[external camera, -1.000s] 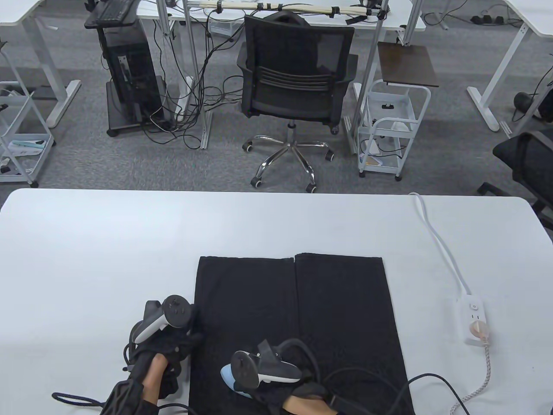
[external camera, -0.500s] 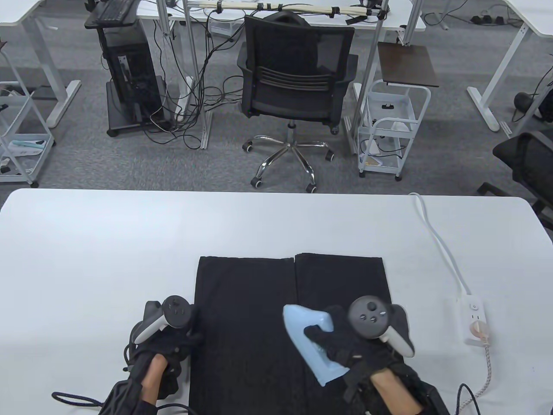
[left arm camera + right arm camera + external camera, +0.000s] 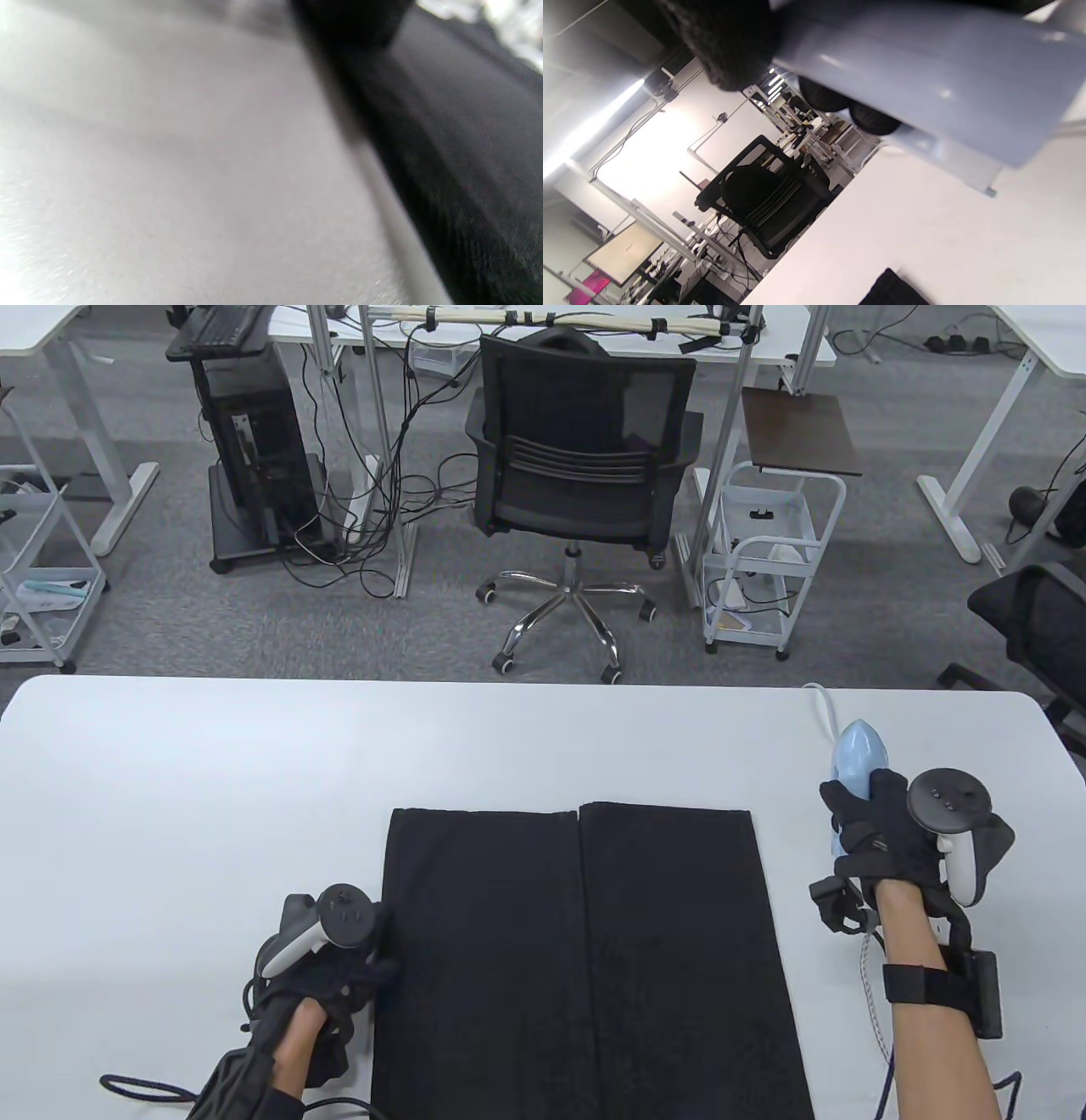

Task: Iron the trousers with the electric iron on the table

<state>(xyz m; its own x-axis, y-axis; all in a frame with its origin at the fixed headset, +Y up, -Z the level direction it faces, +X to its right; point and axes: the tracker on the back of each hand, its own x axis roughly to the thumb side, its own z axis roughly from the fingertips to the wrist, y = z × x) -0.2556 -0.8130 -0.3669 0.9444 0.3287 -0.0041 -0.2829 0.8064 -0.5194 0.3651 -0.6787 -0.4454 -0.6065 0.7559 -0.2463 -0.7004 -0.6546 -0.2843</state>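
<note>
Right hand (image 3: 891, 836) grips the pale blue iron (image 3: 857, 768) near the table's (image 3: 212, 780) right edge, well clear of the black trousers (image 3: 585, 950), which lie flat at the near edge, cut off by the frame. No writing can be read on the iron. Left hand (image 3: 327, 976) rests at the trousers' left edge; its fingers are hidden under the tracker, so their spread cannot be told. Blur fills the left wrist view, probably cloth (image 3: 466, 169) against tabletop.

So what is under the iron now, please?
The iron in the right hand is over bare white table, beside the trousers. The hand hides its base.
</note>
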